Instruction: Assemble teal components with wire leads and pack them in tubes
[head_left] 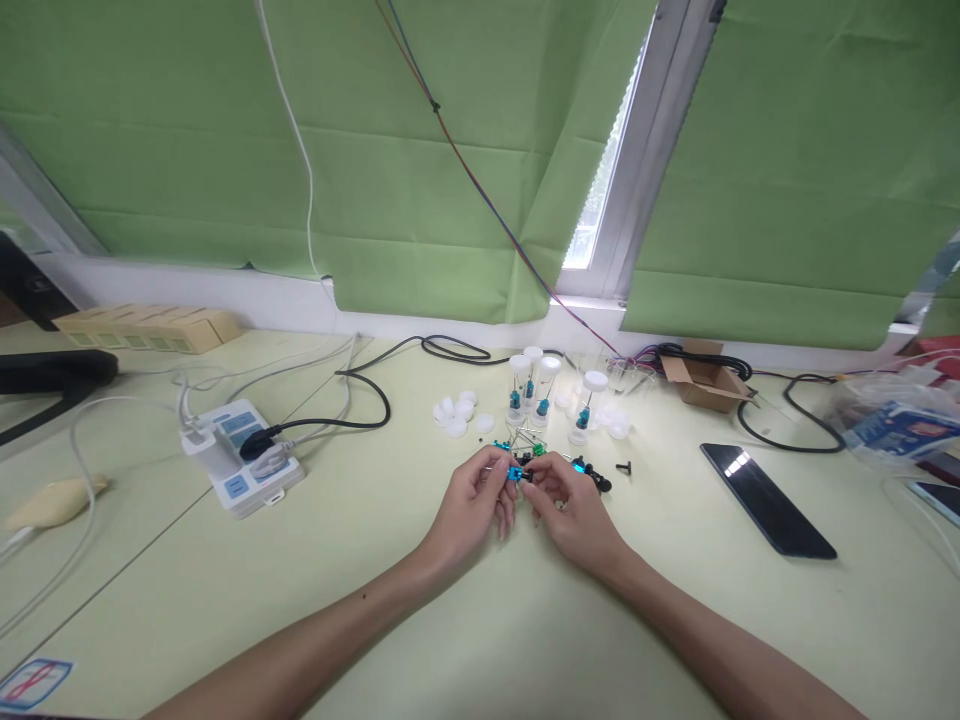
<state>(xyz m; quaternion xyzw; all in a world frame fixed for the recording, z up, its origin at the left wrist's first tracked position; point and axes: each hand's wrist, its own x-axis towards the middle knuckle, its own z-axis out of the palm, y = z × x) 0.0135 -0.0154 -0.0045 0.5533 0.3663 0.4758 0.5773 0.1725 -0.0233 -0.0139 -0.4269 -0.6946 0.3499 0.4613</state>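
Observation:
My left hand (480, 488) pinches a small bright blue part (514, 473) between thumb and fingers, over the near middle of the table. At its right end is a small black piece (528, 477), which my right hand (566, 497) grips with thumb and forefinger. The two pieces meet between my hands; whether they are joined, I cannot tell. Just beyond my fingers lies a loose pile of blue, black and green parts (538, 449) and thin metal rods. More black parts (600, 481) lie beside my right hand, partly hidden by it.
Several clear tubes (546, 390) with white ends stand behind the pile, with blue parts inside. White caps (454, 410) lie left of them. A power strip (244, 455) with cables is at left, a phone (766, 500) at right. An open cardboard box (706, 380) sits farther back.

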